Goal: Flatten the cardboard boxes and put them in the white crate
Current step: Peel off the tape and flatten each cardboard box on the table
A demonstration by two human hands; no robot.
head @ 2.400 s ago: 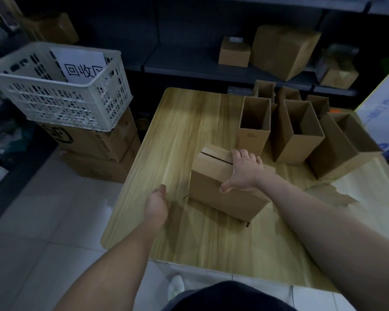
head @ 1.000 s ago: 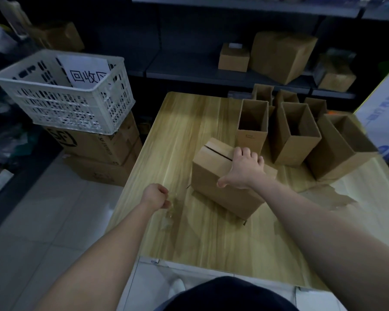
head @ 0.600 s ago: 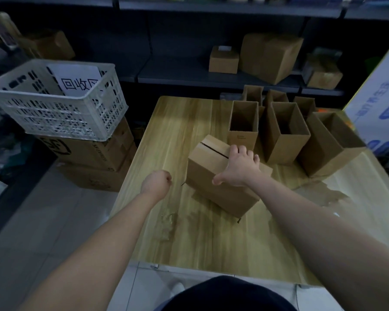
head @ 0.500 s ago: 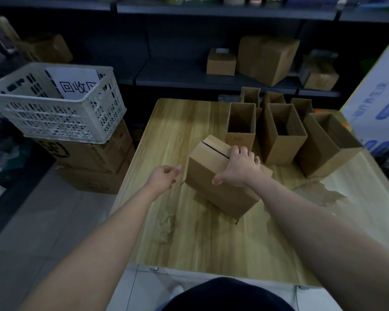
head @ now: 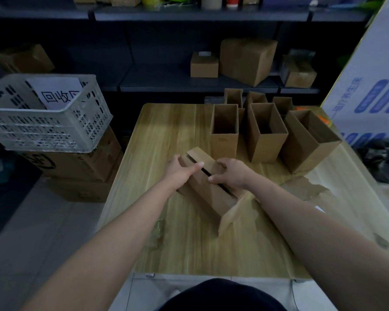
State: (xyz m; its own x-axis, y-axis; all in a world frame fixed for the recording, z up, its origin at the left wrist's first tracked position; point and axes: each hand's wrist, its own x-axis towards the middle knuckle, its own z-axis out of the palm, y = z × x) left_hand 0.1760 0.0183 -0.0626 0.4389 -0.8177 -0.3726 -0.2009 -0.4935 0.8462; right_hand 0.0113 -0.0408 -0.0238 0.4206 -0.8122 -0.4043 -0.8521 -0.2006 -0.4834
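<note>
Two hands are now put on one box

Half a second ago, only the right hand (head: 231, 176) was laid on the closed box (head: 211, 194). The left hand (head: 180, 170) was held in the air at nine o'clock from it. Now the left hand has been brought onto the box too. Its fingers are hooked over the far left edge and its thumb is laid along the top flap, so that flap is gripped. The right hand has been slid toward the dark gap (head: 206, 172) between the two top flaps. Its fingers are curled on the right flap and its thumb is pressed by the gap. The box has been turned a little, and a loose flap (head: 231, 215) is seen sticking out at its five o'clock end.

The box is kept near the middle of the wooden table (head: 166, 126). Some open boxes (head: 267, 133) are stood at one o'clock from it. The white crate (head: 47, 129) is set on big brown boxes (head: 81, 162) off the table, at ten o'clock, well apart from the hands. Only a paper sign (head: 58, 95) is seen in it.

It is judged that the top flaps are about to be pulled open, one by each hand. That would be the first step in flattening this box. No flat box is seen in the crate yet, so most of the job is left to be done.
</note>
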